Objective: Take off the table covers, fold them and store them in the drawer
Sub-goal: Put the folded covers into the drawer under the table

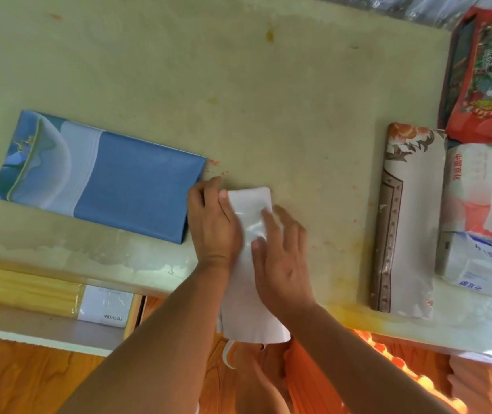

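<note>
White cover [249, 204] runs twelve-to-six under our flat left hand [213, 222] and right hand [280, 255], both pressing, gripping nothing.

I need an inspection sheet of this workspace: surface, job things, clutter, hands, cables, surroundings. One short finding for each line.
Surface: pale table top, stained with yellow and red spots.
Job's things: blue folded cover lies flat at the left; white cover lies folded into a narrow strip, its near end hanging over the table edge; patterned folded cover lies at the right.
Clutter: red packet and tissue packs at the right edge.
Hands: left hand and right hand both press flat on the white cover.
Cables: nothing seen.
Surroundings: open drawer below the table edge, holding a white box.
</note>
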